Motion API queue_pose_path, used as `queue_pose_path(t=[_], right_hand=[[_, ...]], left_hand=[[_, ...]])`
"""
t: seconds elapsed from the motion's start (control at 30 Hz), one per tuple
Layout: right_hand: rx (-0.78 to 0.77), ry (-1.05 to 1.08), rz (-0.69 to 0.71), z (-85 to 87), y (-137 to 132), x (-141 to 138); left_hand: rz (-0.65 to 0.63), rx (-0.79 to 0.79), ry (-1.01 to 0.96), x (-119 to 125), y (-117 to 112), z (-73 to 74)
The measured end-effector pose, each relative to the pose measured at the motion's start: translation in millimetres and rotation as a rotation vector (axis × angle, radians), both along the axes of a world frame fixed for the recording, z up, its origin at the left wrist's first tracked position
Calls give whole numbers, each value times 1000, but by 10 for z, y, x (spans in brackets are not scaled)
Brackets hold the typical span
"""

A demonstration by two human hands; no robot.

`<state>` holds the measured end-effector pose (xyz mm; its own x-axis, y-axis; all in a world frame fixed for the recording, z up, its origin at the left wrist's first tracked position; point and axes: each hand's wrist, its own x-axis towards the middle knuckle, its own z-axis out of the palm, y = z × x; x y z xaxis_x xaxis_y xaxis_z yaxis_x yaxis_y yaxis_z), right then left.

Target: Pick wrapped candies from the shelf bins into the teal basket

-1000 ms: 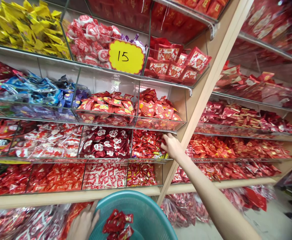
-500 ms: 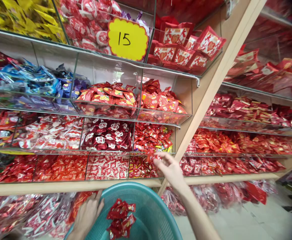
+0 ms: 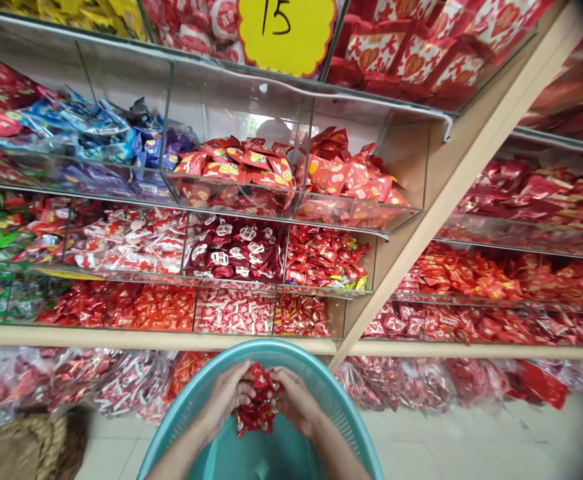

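A small bunch of red wrapped candies [image 3: 257,410] is gathered between my two hands, inside the mouth of a teal plastic basket [image 3: 171,413]. My left hand [image 3: 228,397] curls around the bunch from the left side. From the right, my right hand [image 3: 294,403] closes on the same candies, its fingertips partly hidden by the wrappers. Below the hands, the basket's smooth bottom shows. Just behind the rim is the lowest shelf row, with a bin of small red and gold candies [image 3: 301,317] nearest.
Glass-fronted bins of wrapped candy fill the shelves, with maroon packets [image 3: 238,250] near the middle. A slanting wooden post [image 3: 451,193] divides the shelving. Clear bags of candy [image 3: 136,383] lie beneath the bottom ledge. A woven basket [image 3: 16,450] stands at lower left.
My right hand has come down from the shelf into the basket. My left hand has left the rim, and both hands have taken up the candies. The view has tilted downward.
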<state>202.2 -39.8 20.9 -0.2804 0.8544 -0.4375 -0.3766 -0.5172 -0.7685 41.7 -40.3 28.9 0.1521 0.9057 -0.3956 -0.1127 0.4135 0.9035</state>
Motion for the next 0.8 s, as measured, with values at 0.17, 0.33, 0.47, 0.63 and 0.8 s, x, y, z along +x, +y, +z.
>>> queue_pose_path(t=[0.17, 0.33, 0.47, 0.63, 0.8], right_hand=[[12, 44, 132, 18, -72, -78], [-24, 112, 39, -23, -74, -107], [-78, 141, -65, -94, -45, -67], [-141, 172, -167, -166, -13, -25], [-143, 186, -221, -207, 12, -5]], left_hand=[[-58, -60, -167, -71, -52, -71], [16, -82, -220, -88, -39, -126], [181, -118, -252, -136, 6, -196], [153, -119, -275, -186, 13, -249], [73, -79, -137, -182, -2, -230]])
